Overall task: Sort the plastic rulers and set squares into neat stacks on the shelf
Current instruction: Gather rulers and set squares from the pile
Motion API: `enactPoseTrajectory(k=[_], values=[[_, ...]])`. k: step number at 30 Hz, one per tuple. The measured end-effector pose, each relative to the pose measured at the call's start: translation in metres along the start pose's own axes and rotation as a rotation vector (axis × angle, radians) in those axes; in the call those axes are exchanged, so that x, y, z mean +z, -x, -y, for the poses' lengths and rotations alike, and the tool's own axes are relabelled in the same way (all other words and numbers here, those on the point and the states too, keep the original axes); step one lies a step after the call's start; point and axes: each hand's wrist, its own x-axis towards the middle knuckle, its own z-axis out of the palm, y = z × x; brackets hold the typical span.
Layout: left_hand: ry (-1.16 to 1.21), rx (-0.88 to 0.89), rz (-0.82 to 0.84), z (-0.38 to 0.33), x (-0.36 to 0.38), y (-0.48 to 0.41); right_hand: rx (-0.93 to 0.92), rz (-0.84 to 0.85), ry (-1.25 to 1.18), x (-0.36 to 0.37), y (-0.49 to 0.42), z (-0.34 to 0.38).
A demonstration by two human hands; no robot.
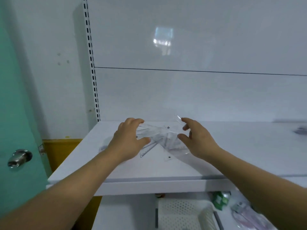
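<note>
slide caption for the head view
Left hand and right hand flank a jumbled pile of clear rulers on a white shelf.
</note>
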Motion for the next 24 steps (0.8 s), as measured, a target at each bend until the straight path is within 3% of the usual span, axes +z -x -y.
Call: enactPoseTrajectory(k=[9, 24], values=[[0.080, 0.088, 0.131, -0.107, 0.072, 0.010, 0.213, -0.084, 0.088, -0.097, 0.079, -0.077], [0.089, 0.352, 0.337, -0.414, 0.254, 0.037, 0.510, -0.275, 0.248, -0.330, 0.252, -0.280]])
